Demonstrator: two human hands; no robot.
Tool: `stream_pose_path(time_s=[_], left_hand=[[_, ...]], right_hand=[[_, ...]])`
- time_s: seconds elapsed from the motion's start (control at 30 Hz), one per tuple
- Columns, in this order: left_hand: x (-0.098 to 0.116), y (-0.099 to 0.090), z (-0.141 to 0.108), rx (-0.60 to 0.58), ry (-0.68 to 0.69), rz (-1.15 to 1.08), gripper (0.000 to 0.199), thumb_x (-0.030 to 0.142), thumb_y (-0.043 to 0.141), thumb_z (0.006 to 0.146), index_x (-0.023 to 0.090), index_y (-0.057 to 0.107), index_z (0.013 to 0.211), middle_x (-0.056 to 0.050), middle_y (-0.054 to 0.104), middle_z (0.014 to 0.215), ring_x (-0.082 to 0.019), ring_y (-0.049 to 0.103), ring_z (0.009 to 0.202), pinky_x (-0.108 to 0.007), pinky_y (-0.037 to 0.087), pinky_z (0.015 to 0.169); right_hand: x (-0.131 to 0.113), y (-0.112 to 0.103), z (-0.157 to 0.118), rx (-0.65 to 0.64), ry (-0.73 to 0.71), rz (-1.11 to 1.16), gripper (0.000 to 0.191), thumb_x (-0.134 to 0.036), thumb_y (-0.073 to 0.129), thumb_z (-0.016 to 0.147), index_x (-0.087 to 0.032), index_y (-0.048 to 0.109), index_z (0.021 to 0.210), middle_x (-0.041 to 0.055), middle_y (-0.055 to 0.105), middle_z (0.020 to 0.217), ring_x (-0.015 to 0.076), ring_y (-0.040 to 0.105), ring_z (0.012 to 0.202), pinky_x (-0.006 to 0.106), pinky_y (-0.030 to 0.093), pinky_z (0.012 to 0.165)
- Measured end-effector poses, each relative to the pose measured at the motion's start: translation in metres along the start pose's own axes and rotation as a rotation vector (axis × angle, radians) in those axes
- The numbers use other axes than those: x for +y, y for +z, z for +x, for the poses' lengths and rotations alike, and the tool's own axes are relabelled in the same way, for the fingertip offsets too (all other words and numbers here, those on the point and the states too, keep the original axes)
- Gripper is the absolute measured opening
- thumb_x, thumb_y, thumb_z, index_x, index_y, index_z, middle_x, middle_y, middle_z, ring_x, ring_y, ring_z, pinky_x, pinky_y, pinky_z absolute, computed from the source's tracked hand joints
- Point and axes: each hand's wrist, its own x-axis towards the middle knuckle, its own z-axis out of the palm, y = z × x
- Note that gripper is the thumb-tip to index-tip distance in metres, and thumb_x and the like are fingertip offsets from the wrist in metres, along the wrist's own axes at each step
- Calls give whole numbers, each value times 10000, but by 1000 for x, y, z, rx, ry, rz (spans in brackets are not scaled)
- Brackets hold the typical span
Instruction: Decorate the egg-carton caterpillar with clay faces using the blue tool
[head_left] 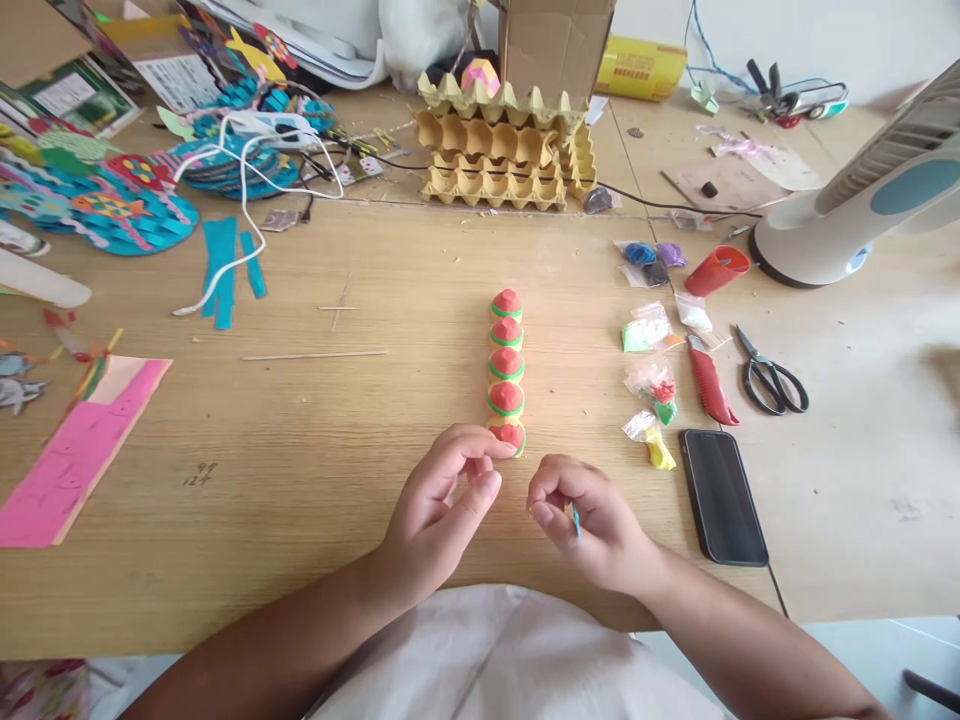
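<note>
A row of several egg-carton cups [506, 362], with red tops and green and yellow bands, runs away from me along the table. At its near end, my left hand [442, 500] has its thumb and index finger apart. That index fingertip overlaps the nearest red top; whether it presses on it I cannot tell. Just right of the row's near end, my right hand [592, 515] is closed in a pinch. A thin blue stick-like piece [577, 522] pokes out between its fingers, and the rest of it is hidden.
Bags of coloured clay [649, 325], a red utility knife [712, 382], black scissors [771, 375] and a phone [724, 497] lie to the right. Stacked egg cartons [495, 185] stand at the back. A wooden skewer [315, 355] and pink paper [82, 460] are left.
</note>
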Motion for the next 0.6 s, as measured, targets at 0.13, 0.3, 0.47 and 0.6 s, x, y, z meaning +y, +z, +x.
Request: stream_pose_path(time_s=[0.13, 0.3, 0.47, 0.6], left_hand=[[3, 0, 2, -53, 69, 104, 165, 204, 527, 1019, 239, 650, 1123, -32, 599, 1009, -126, 533, 835, -276, 464, 772], [0, 1, 3, -113, 160, 267, 199, 188, 581, 987, 226, 654, 1168, -43, 647, 1024, -146, 592, 909, -285, 496, 800], [-6, 5, 6, -138, 380, 482, 333, 231, 740, 905, 226, 655, 1227, -35, 711, 1002, -159, 643, 898, -304, 531, 819], [-7, 7, 9, -30, 547, 554, 295, 117, 756, 869, 231, 689, 1133, -10, 742, 920, -135, 653, 787, -277, 542, 729]], right_hand=[[4, 6, -3, -32, -45, 16, 221, -200, 511, 993, -192, 555, 777, -22, 529, 666, 108, 474, 610, 239, 405, 610], [10, 2, 1, 28, 61, 29, 395, -376, 511, 1040, -180, 592, 706, -1, 579, 624, 114, 513, 581, 236, 416, 579], [10, 1, 1, 93, 63, 18, 413, -439, 554, 1018, -174, 684, 730, 32, 680, 635, 131, 594, 590, 249, 446, 585], [8, 4, 0, 105, 60, 33, 436, -437, 561, 1012, -174, 668, 682, 22, 648, 599, 127, 554, 566, 255, 431, 570]])
